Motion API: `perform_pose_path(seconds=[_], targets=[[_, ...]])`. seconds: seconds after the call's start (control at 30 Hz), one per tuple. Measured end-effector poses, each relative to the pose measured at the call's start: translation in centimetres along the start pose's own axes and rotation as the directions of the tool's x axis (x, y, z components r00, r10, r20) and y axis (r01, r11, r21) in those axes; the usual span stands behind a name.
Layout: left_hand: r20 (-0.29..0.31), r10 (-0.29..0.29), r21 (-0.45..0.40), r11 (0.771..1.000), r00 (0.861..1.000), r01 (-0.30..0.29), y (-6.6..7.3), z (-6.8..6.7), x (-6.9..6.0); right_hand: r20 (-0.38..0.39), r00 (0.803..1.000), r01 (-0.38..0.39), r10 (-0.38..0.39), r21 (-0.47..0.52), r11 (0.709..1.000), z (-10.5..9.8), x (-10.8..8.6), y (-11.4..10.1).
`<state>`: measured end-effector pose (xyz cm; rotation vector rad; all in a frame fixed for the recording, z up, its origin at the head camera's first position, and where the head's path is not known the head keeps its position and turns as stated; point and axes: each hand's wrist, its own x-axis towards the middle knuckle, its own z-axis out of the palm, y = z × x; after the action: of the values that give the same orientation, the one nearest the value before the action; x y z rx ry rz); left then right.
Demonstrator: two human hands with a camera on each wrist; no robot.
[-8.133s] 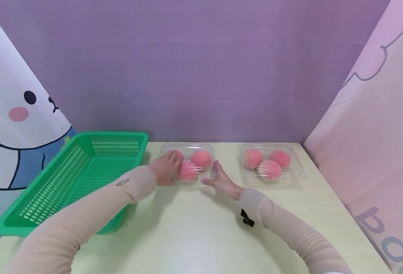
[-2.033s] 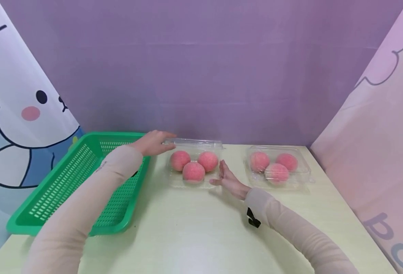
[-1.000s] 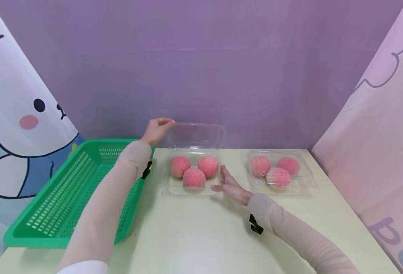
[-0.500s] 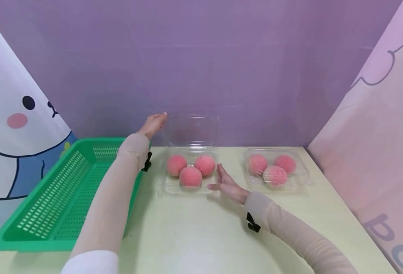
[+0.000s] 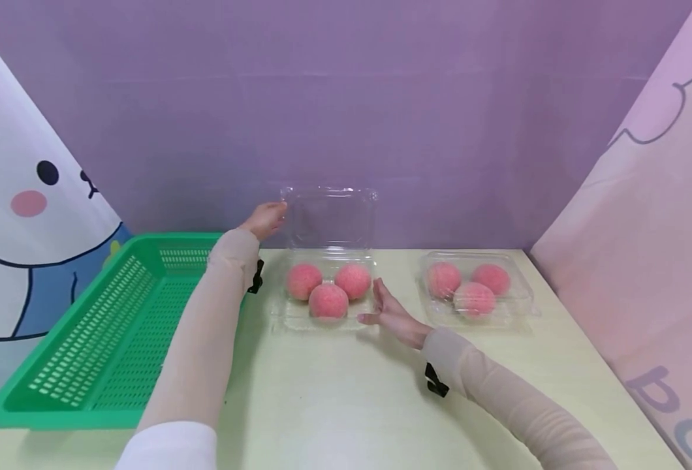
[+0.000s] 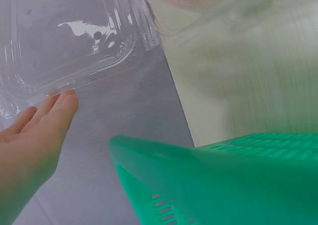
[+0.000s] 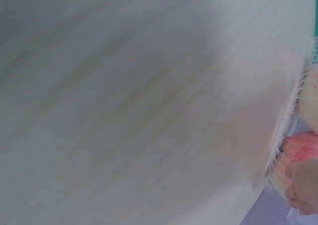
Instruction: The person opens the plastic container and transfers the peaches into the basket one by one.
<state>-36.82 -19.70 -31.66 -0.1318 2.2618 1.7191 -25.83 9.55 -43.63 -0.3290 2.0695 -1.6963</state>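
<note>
A clear plastic clamshell box (image 5: 299,321) on the table has its hinged lid (image 5: 334,219) raised, standing upright against the purple backdrop. Three pink peaches, such as the front peach (image 5: 329,301), sit in its lower half. My left hand (image 5: 266,220) is at the lid's left edge; in the left wrist view its fingers (image 6: 62,111) are extended and touch the plastic rim. Beside the box's right side is my right hand (image 5: 397,323), thumb and fingers spread apart. The right wrist view catches only part of that hand (image 7: 304,185) near a peach (image 7: 300,148).
A green perforated basket (image 5: 58,418) stands on the table's left, under the left forearm. To the right rests a second clear box (image 5: 513,303), lid down over three peaches (image 5: 474,299). Printed cloth panels and a purple backdrop (image 5: 469,130) enclose the table (image 5: 346,405).
The lid of the left box, down at first, has swung up and back to upright with my left hand. My right hand has stayed at the box's right side.
</note>
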Motion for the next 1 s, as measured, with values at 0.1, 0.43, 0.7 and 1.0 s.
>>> perform_pose_path(seconds=[0.1, 0.43, 0.7, 1.0], targets=[[-0.015, -0.009, 0.026, 1.0, 1.0, 0.009, -0.2, 0.0, 0.0, 0.002, 1.0, -0.009, 0.009, 0.001, 1.0, 0.0, 0.0, 0.1], [-0.018, -0.05, 0.058, 0.997, 0.999, 0.051, -0.6, 0.0, 0.0, 0.013, 1.0, -0.011, 0.011, 0.011, 1.0, 0.0, 0.3, 0.2], [-0.144, 0.063, 0.217, 0.976, 0.988, -0.03, -0.2, 0.0, -0.5, 0.013, 1.0, -0.004, 0.004, 0.005, 1.0, 0.0, 0.4, 0.4], [-0.176, 0.226, 0.319, 0.934, 0.958, -0.161, 2.3, 1.2, -2.9, 0.014, 1.0, 0.002, -0.002, 0.007, 1.0, -0.5, 0.8, 0.5]])
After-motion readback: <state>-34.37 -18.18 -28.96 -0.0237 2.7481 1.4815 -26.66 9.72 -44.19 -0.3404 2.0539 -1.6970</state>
